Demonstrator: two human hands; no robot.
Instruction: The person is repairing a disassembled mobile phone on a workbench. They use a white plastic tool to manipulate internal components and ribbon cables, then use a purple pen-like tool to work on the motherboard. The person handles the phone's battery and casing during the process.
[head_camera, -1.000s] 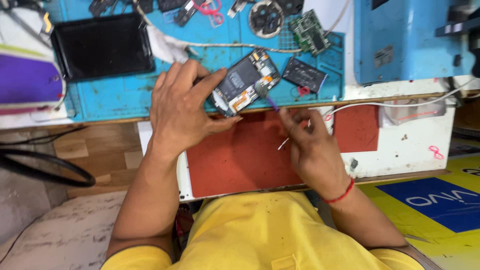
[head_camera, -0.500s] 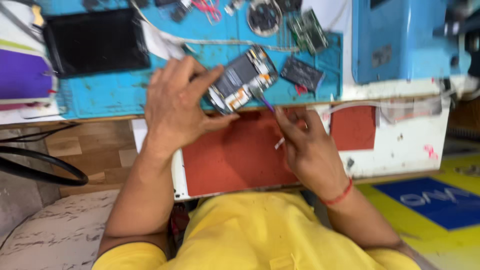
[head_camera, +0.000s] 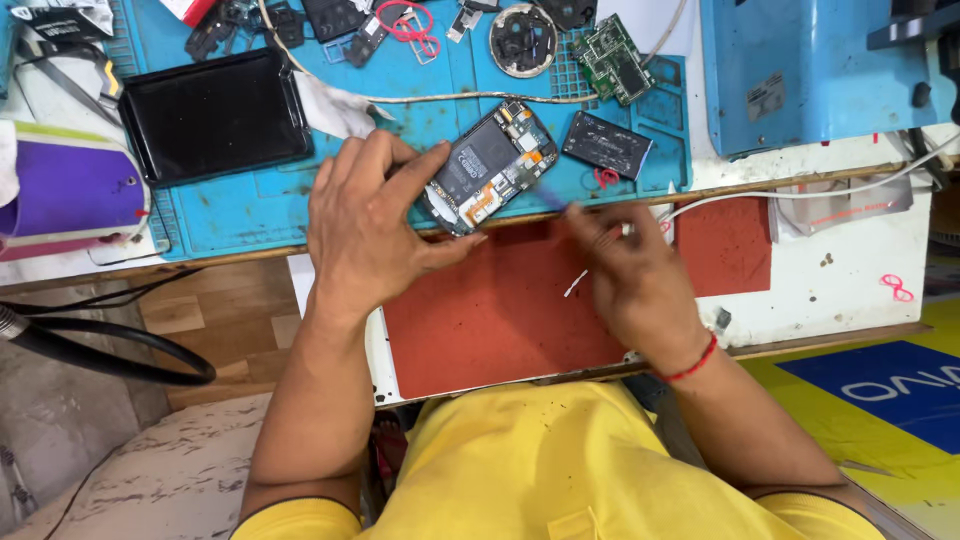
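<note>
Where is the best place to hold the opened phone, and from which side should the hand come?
Probably by its long edges, from the left, as the left hand does now: thumb and fingers pinch the phone at its rim. The open back shows bare circuit parts, so its face is best left untouched.

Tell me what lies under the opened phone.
The opened phone rests on the blue mat, near its front edge. The left hand grips its lower end, so the mat directly beneath stays hidden.
</note>
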